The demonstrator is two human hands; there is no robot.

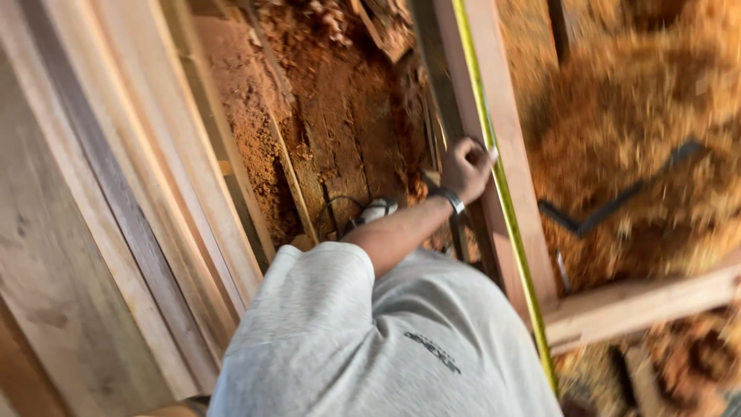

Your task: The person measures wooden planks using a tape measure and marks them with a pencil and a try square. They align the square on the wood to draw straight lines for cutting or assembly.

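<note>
currently left hand [465,166] fingers pin yellow tape measure [505,208] against wooden beam [515,154].

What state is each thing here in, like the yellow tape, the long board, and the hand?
Tape measure: pulled out along the board.
Long board: lying flat, tape on it.
Left hand: closed, pressing the tape to the board.
Wristband: worn on that wrist.
Sawdust: heaped loose on the floor.

floor: sawdust [617,116] heaped thick, orange-brown
left: pale planks [116,232] stacked on edge
lower right: crosswise board [641,305]
in the sawdust: dark angled bar [617,205]
</note>
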